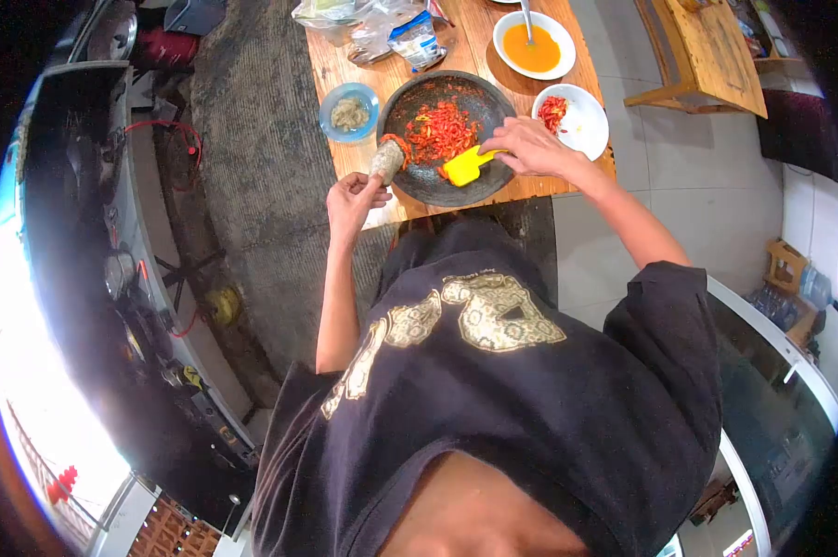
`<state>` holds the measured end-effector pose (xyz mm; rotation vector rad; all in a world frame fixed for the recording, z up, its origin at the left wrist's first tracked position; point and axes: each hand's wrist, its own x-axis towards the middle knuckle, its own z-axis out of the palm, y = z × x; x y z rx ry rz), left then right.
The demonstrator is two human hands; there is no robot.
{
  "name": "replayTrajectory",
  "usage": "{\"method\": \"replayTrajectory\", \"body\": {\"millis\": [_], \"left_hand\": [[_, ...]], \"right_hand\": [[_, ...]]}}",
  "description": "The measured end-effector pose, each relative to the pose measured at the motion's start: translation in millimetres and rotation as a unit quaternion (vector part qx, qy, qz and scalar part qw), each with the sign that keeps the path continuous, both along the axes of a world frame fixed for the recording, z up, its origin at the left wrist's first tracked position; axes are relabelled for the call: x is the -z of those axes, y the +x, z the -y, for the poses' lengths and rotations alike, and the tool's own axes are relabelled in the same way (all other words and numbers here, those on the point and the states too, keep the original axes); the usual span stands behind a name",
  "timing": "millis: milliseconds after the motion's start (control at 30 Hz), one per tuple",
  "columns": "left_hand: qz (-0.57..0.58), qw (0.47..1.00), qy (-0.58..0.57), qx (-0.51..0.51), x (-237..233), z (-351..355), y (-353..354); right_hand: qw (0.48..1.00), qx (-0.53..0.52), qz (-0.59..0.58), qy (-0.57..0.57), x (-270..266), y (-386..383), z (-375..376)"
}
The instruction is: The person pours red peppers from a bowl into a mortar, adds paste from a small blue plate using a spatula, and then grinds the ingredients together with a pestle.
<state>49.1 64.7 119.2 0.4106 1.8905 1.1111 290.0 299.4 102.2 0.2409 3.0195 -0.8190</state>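
At the mortar's eight o'clock, the left hand is pinching the probably heavy, rigid pestle's lower end; the right hand, curled, is gripping a light-looking scraper.

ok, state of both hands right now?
Left hand: closed on grey stone pestle, reddened at its far end.
Right hand: closed on yellow plastic spatula.

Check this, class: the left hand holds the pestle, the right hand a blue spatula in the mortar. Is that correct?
Not blue: the head view shows a yellow spatula. The left hand holds the pestle, the right hand the spatula in the mortar.
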Motion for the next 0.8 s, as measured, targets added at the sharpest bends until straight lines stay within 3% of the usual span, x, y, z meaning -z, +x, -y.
{"method": "replayTrajectory", "body": {"millis": [67,167,433,567,700,800], "left_hand": [[0.006,1.0,0.004,0.003,3.1,0.0,-0.6],[0.011,1.0,0.008,0.004,5.6,2.2,-3.3],[0.036,0.999,0.011,0.004,11.8,5.7,-3.8],[0.101,0.994,0.024,-0.029,12.3,3.2,-3.0],[0.099,0.994,-0.005,-0.051,14.8,-7.7,2.8],[0.084,0.995,-0.028,-0.033,18.6,-19.0,0.4]], "right_hand": [[0.997,-0.063,0.026,0.031,8.7,-2.1,-6.2],[0.992,-0.053,-0.044,0.11,19.5,-6.0,-33.4],[0.989,-0.099,-0.089,0.061,32.2,-27.2,-2.6],[0.993,-0.004,-0.062,0.097,29.5,-15.3,-26.0],[0.985,0.131,-0.11,-0.039,-1.4,-5.8,-14.5],[0.976,0.163,-0.115,-0.086,-2.2,-6.0,3.9]]}}
